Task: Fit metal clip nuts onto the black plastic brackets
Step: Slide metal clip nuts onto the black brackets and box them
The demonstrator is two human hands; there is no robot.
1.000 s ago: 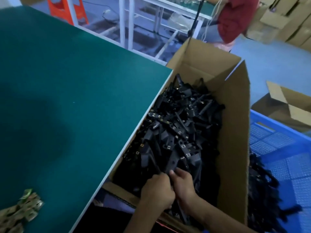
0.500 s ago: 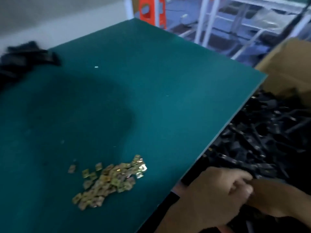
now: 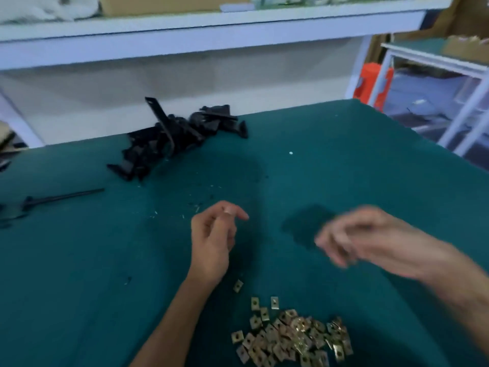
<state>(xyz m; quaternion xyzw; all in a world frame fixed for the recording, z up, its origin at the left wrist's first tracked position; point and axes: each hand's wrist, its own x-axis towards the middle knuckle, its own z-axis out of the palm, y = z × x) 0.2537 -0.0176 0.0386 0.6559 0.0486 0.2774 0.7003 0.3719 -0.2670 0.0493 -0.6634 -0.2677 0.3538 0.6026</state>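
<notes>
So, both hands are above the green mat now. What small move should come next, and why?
Probably the left hand should reach forward to the heap of black plastic brackets at the far edge of the green mat and take one. It seems to hold nothing, the blurred right hand is hard to judge, and the pile of brass-coloured metal clip nuts already lies close.

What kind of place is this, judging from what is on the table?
Probably a small factory assembly bench: a green work mat carries a heap of brass-coloured metal clip nuts and a pile of black plastic brackets, with a white shelf behind.
</notes>
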